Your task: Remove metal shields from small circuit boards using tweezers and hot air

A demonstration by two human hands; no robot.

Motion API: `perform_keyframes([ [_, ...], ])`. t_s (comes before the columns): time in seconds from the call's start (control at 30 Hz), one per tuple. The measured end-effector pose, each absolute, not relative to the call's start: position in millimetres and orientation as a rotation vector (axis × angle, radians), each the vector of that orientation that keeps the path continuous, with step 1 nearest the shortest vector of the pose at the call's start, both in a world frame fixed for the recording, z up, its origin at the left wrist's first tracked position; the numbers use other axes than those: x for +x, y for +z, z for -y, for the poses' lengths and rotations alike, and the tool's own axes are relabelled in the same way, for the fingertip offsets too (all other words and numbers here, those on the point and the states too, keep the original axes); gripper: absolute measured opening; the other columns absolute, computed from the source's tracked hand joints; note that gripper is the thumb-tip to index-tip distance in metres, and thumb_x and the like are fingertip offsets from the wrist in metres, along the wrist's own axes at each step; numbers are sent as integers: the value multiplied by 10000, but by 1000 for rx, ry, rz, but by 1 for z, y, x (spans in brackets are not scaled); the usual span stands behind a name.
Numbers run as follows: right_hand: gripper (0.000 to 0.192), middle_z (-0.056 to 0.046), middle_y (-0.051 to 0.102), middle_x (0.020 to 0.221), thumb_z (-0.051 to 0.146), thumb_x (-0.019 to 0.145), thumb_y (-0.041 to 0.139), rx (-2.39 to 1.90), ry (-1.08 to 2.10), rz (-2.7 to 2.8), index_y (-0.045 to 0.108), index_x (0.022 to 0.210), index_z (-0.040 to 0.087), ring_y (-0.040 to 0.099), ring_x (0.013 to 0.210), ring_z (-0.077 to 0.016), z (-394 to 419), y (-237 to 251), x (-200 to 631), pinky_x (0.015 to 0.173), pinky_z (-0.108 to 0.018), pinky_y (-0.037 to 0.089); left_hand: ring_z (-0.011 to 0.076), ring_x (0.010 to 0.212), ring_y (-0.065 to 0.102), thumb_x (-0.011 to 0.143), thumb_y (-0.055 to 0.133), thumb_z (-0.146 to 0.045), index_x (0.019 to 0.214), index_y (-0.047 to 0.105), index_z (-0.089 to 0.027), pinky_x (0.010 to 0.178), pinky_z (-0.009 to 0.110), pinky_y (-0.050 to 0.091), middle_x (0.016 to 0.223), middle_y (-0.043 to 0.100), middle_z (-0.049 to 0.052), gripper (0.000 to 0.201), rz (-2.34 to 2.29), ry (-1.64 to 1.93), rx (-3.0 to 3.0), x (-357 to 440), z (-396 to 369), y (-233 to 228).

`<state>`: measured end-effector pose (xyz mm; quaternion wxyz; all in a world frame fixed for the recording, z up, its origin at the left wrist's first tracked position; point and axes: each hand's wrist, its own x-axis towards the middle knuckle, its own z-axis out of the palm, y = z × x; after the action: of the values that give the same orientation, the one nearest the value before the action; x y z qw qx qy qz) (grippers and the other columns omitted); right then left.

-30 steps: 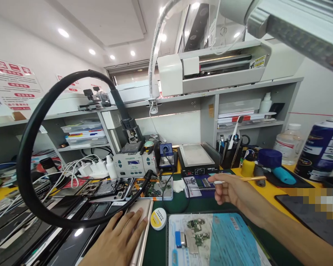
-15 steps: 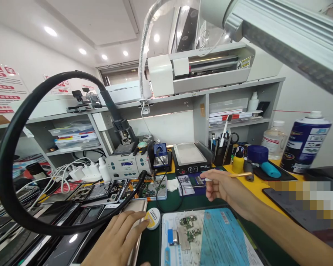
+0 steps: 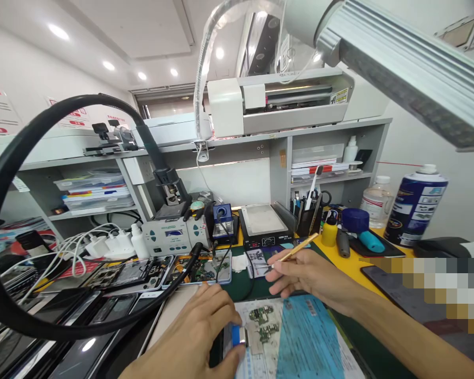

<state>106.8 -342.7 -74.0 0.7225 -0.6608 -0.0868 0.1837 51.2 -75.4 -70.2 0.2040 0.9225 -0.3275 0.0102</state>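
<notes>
My right hand holds a thin gold-handled tool like a pen, its tip pointing left over the green mat. My left hand rests at the near left edge of a white and blue work pad. Its thumb and fingers touch a small blue and silver part. Two small green circuit boards lie on the pad just right of that hand.
A thick black hose loops from a grey soldering station across the left. Opened phones lie behind my left hand, a black heating plate behind my right. A blue spray can, bottles and tool cup stand right.
My left hand moved right, off the gold phone and onto the small blue part at the pad's edge. My right hand drew nearer and tilted the tool upward. The view shifted right.
</notes>
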Motion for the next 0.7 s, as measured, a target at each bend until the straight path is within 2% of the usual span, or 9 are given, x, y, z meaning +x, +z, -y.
perform_keyframes([
  [0.07, 326, -123, 755, 923, 406, 901, 733, -1477, 421, 201, 626, 1006, 117, 759, 780, -214, 340, -74, 106, 672, -278, 596, 252, 998, 596, 799, 651, -231, 1002, 660, -248, 1101, 496, 369, 1019, 660, 44, 204, 942, 91, 2532, 52, 73, -76],
  [0.17, 297, -76, 718, 758, 398, 916, 703, -1494, 417, 171, 583, 909, 127, 706, 634, -166, 336, -74, 106, 558, -238, 557, 269, 943, 585, 841, 617, -315, 1034, 666, -240, 908, 454, 450, 1017, 673, 76, 213, 1050, 184, 2481, 55, 69, -81],
  [0.27, 229, -22, 662, 680, 343, 924, 660, -1479, 385, 108, 550, 874, 148, 641, 525, -128, 335, -76, 108, 446, -200, 501, 278, 905, 579, 885, 554, -355, 1090, 661, -229, 775, 424, 433, 1006, 691, 97, 262, 1173, 227, 2461, 61, 64, -84],
  [0.47, 143, 9, 628, 703, 270, 913, 634, -1484, 313, -6, 532, 890, 171, 606, 473, -103, 338, -79, 116, 357, -163, 439, 248, 834, 566, 842, 475, -198, 1013, 631, -203, 733, 409, 403, 907, 671, 90, 231, 1260, 367, 2364, 72, 50, -91],
  [0.6, 152, -22, 650, 794, 298, 943, 616, -1538, 281, -34, 569, 949, 153, 612, 476, -93, 342, -82, 121, 335, -153, 404, 214, 763, 533, 872, 403, -43, 933, 580, -202, 703, 386, 379, 805, 622, 57, 245, 1189, 692, 2235, 69, 46, -93],
  [0.7, 216, -41, 656, 818, 360, 972, 583, -1550, 238, -60, 592, 963, 144, 600, 467, -87, 345, -87, 126, 322, -148, 377, 191, 754, 525, 880, 450, -4, 915, 554, -195, 710, 358, 393, 792, 601, 35, 220, 1046, 872, 2223, 67, 41, -91],
])
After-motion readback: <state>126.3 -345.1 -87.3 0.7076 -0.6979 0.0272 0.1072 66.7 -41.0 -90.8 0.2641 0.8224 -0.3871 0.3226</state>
